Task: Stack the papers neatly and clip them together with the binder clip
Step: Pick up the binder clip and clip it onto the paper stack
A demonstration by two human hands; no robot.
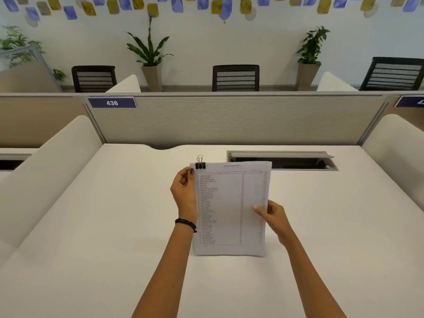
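A stack of white printed papers stands upright on its bottom edge on the white desk, its edges lined up. A black binder clip with its wire handles up is clamped on the stack's top left corner. My left hand grips the left edge just below the clip, thumb on the front. My right hand holds the right edge lower down, thumb across the page.
A grey cable hatch with its lid raised is set into the desk behind the papers. A fabric partition labelled 436 closes the back, and cream side dividers stand left and right.
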